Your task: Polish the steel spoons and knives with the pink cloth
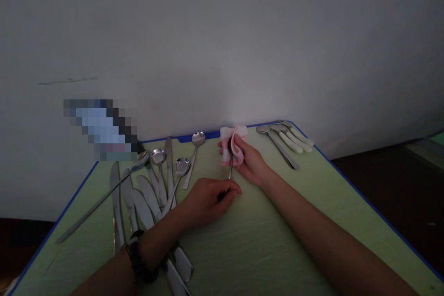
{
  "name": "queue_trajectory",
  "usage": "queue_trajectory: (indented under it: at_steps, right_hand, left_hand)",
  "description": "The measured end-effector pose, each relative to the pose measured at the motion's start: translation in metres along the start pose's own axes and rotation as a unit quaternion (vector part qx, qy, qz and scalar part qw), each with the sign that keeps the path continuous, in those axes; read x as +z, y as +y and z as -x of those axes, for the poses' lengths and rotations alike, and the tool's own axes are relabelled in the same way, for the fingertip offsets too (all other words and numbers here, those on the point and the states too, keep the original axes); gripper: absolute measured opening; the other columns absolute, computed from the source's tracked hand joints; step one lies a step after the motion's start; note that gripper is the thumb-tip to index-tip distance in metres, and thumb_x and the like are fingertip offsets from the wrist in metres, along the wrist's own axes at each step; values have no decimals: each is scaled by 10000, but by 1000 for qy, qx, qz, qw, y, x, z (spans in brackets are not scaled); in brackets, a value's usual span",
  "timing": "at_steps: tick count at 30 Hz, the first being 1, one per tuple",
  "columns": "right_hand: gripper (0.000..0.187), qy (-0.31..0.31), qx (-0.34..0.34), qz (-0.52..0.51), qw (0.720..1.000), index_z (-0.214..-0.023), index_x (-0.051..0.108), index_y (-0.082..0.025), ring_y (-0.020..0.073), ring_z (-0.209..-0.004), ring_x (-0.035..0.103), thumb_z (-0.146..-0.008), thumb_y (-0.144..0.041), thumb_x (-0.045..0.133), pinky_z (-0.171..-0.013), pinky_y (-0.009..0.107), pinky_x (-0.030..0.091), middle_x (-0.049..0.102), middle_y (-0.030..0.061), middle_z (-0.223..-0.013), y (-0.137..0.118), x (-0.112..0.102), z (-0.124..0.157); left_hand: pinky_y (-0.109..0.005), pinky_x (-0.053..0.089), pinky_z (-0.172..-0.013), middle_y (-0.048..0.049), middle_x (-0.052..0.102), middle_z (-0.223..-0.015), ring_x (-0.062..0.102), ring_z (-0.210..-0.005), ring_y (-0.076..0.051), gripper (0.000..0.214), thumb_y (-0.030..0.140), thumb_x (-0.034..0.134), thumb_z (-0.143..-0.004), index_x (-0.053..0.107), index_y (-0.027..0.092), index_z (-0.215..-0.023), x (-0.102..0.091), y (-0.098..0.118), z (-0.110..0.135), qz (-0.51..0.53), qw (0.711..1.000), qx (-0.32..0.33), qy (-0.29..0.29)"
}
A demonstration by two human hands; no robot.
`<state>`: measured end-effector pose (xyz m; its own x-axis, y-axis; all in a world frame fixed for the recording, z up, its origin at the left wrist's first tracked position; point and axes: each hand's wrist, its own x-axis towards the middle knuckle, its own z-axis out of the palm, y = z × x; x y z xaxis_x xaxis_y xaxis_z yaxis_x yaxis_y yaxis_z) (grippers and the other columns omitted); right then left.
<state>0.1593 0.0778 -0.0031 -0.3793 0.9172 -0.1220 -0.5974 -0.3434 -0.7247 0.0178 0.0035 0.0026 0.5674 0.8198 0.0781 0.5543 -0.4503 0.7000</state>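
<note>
My left hand (208,201) rests on the green table (263,249) with its fingers pinched round the handle end of a metal spoon (230,172). My right hand (248,159) is closed on a pink cloth (236,141), which is wrapped around the spoon's bowl. The spoon runs between the two hands, near the far middle of the table. The bowl itself is mostly hidden by the cloth and fingers.
Several knives and spoons (152,185) lie loose at the left, some under my left forearm. A long-handled spoon (104,196) lies further left. A small group of cutlery with white handles (289,141) sits at the far right corner. A white wall stands behind.
</note>
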Motion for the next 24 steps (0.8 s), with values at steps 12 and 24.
queue_trajectory:
  at_steps: [12, 24]
  right_hand:
    - [245, 140, -66, -111, 982, -867, 607, -164, 100, -645, 626, -915, -334, 437, -563, 191, 539, 676, 4, -734, -2, -1, -7]
    - [75, 116, -78, -40, 989, -835, 613, -166, 106, -600, 603, -784, -220, 608, -536, 195, 514, 652, -4, -695, 3, 1, -5]
  left_hand:
    - [-175, 377, -584, -5, 634, -757, 508, -623, -84, 168, 152, 487, -835, 647, 148, -886, -3, 0, 2, 91, 993, 56, 46]
    - [-207, 411, -630, -4, 652, -771, 543, -638, -101, 246, 194, 516, -824, 656, 205, -1026, 0, 2, 0, -4, 999, 51, 18]
